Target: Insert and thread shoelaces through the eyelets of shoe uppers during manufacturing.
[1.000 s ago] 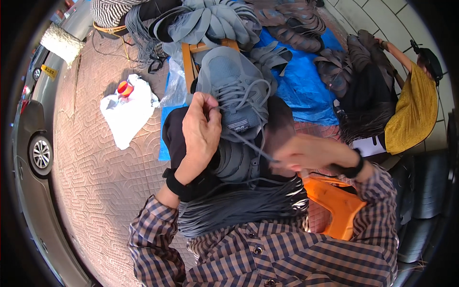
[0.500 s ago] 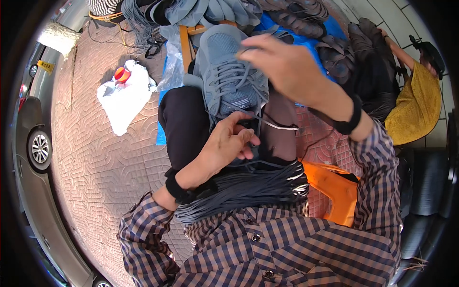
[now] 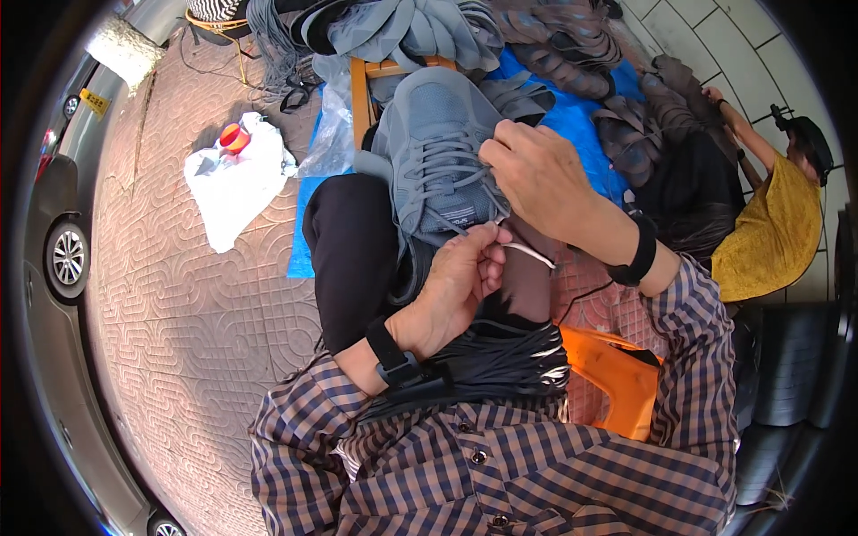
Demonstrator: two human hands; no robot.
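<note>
A grey lace-up shoe [image 3: 438,152] rests on my knees with its toe pointing away from me. My right hand [image 3: 536,174] lies over the right side of the shoe's eyelets, fingers curled on the grey lace [image 3: 438,165]. Just below the shoe's tongue my left hand [image 3: 460,277] pinches the lace end with its pale tip [image 3: 529,255]. A thick bundle of dark grey laces [image 3: 500,366] lies across my lap.
Several grey shoe uppers [image 3: 429,27] and dark soles [image 3: 572,54] are heaped on a blue sheet [image 3: 581,125] ahead. A white bag [image 3: 234,183] with a red cup lies on the paving at left. An orange stool [image 3: 612,375] and a person in yellow [image 3: 773,223] are at right.
My right hand has dropped from above the shoe onto its eyelets. My left hand has risen from my lap to the lace end under the tongue.
</note>
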